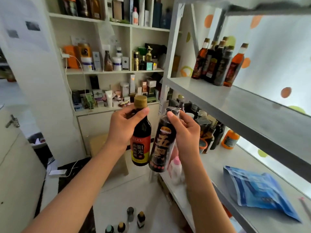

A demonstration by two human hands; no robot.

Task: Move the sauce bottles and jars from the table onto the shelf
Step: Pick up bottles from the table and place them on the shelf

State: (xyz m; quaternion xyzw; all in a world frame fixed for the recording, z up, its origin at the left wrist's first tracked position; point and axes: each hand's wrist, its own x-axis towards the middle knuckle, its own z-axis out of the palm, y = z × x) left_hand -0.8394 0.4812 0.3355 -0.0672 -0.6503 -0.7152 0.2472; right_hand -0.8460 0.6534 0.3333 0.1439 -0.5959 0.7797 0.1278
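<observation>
My left hand grips the neck of a dark sauce bottle with a tan cap and a red and yellow label, held upright in the air. My right hand grips the neck of a second dark bottle with a black cap and gold lettering, tilted slightly right. Both bottles hang side by side, left of the grey metal shelf. Several dark sauce bottles stand grouped at the back of that upper shelf board. Below me, several small bottles stand on a white surface.
The lower shelf board holds a blue pouch, an orange-capped jar and more dark bottles. A pink and white bottle stands at that board's edge. A white cabinet full of boxes stands behind, with a beige stool below.
</observation>
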